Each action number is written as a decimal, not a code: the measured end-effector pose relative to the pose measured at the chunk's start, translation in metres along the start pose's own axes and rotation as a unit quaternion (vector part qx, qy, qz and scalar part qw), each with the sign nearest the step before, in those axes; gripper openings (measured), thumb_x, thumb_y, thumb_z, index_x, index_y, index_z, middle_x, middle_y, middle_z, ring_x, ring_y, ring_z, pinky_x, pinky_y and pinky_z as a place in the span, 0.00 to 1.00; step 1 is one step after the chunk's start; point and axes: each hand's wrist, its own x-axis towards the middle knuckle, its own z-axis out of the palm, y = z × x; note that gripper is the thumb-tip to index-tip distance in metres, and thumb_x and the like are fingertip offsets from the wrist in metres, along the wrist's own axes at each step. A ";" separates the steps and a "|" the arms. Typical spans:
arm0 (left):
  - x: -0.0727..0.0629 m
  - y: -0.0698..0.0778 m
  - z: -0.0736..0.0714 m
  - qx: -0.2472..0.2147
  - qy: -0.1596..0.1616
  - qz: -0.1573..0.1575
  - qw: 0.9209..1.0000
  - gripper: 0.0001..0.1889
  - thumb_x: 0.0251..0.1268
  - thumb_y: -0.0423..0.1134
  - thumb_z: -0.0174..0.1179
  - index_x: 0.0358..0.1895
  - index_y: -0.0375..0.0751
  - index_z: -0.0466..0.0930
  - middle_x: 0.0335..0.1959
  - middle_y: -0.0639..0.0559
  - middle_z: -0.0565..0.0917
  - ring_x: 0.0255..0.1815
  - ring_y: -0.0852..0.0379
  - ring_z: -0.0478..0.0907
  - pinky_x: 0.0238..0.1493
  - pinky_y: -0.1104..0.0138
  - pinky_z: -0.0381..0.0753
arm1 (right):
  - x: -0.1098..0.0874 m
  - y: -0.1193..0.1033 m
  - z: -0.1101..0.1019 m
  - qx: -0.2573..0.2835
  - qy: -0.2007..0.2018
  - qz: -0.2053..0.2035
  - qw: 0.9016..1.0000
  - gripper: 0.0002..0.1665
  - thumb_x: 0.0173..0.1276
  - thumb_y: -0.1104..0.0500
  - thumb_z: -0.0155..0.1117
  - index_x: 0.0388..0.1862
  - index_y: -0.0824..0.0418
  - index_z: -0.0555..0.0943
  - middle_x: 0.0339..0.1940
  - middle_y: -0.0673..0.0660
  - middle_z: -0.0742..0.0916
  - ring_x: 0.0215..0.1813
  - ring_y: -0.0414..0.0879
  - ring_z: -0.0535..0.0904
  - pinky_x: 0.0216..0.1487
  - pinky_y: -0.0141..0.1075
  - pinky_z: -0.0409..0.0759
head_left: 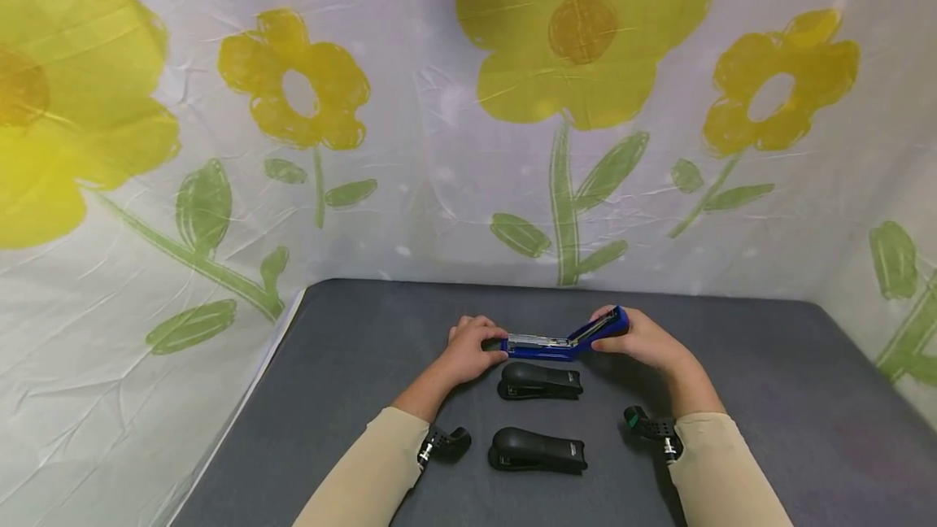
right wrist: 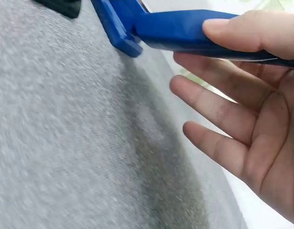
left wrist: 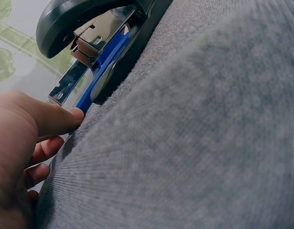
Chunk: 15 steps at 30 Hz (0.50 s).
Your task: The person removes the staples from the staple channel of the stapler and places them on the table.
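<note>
A blue stapler [head_left: 542, 353] lies folded open on the grey table, its metal staple channel exposed and its top arm raised to the right. My left hand [head_left: 472, 346] holds the left end of its base; in the left wrist view the thumb presses on the blue base [left wrist: 85, 102]. With thumb and forefinger my right hand [head_left: 644, 340] pinches the raised blue arm [right wrist: 180, 28], the other fingers spread below it. Just in front lies a black stapler [head_left: 540, 381], closed; part of it fills the top of the left wrist view.
Nearer to me lies a second black stapler [head_left: 538, 451], roughly parallel to the first. The grey table [head_left: 381, 332] ends at a hanging cloth [head_left: 410, 185] printed with yellow flowers, behind and at both sides. Each wrist wears a black camera mount [head_left: 446, 442].
</note>
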 end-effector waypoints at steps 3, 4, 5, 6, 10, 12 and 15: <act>0.001 0.000 0.001 0.002 -0.006 -0.001 1.000 0.16 0.67 0.43 0.71 0.56 0.46 0.88 0.50 0.53 0.80 0.57 0.48 0.69 0.57 0.51 0.61 | -0.006 0.000 -0.004 0.002 -0.004 0.017 1.000 0.24 0.68 0.59 0.72 0.59 0.70 0.79 0.48 0.63 0.87 0.47 0.50 0.81 0.50 0.42 0.77; 0.002 0.000 0.001 0.002 -0.008 0.000 1.000 0.16 0.67 0.43 0.71 0.56 0.46 0.88 0.50 0.53 0.80 0.57 0.48 0.69 0.57 0.51 0.61 | -0.007 0.000 -0.006 0.009 -0.004 0.023 1.000 0.24 0.70 0.58 0.71 0.60 0.70 0.80 0.49 0.63 0.87 0.48 0.49 0.81 0.52 0.42 0.77; 0.003 -0.001 0.000 0.003 -0.008 0.001 1.000 0.16 0.67 0.43 0.71 0.56 0.46 0.88 0.50 0.53 0.80 0.57 0.48 0.69 0.57 0.51 0.61 | -0.008 0.000 -0.007 0.016 -0.002 0.029 0.999 0.24 0.72 0.56 0.69 0.60 0.70 0.80 0.50 0.63 0.88 0.50 0.49 0.81 0.54 0.42 0.76; 0.003 -0.002 0.000 0.005 -0.007 0.001 1.000 0.16 0.67 0.43 0.70 0.56 0.46 0.88 0.50 0.53 0.80 0.57 0.49 0.69 0.57 0.51 0.61 | -0.009 0.000 -0.008 0.023 0.002 0.033 0.999 0.24 0.73 0.55 0.69 0.60 0.71 0.81 0.52 0.63 0.87 0.52 0.48 0.81 0.55 0.41 0.76; 0.005 -0.005 -0.004 0.008 -0.001 0.009 1.000 0.16 0.67 0.43 0.71 0.56 0.45 0.88 0.49 0.52 0.80 0.56 0.48 0.69 0.56 0.51 0.61 | -0.008 -0.002 -0.012 0.035 0.021 0.039 0.998 0.25 0.74 0.54 0.68 0.60 0.71 0.82 0.52 0.62 0.87 0.52 0.48 0.81 0.55 0.40 0.77; 0.004 -0.007 -0.006 0.007 -0.002 0.009 1.000 0.16 0.67 0.42 0.71 0.56 0.45 0.88 0.50 0.52 0.80 0.57 0.47 0.69 0.56 0.50 0.62 | -0.008 -0.003 -0.014 0.024 0.027 0.041 0.998 0.25 0.72 0.54 0.70 0.60 0.70 0.82 0.49 0.61 0.87 0.49 0.49 0.81 0.53 0.41 0.77; 0.000 -0.009 -0.007 0.004 -0.008 0.001 1.000 0.16 0.68 0.42 0.70 0.56 0.46 0.87 0.51 0.52 0.80 0.58 0.48 0.68 0.58 0.50 0.61 | -0.007 -0.002 -0.014 0.010 0.032 0.053 0.998 0.24 0.70 0.56 0.72 0.59 0.69 0.81 0.43 0.59 0.87 0.44 0.49 0.81 0.49 0.42 0.77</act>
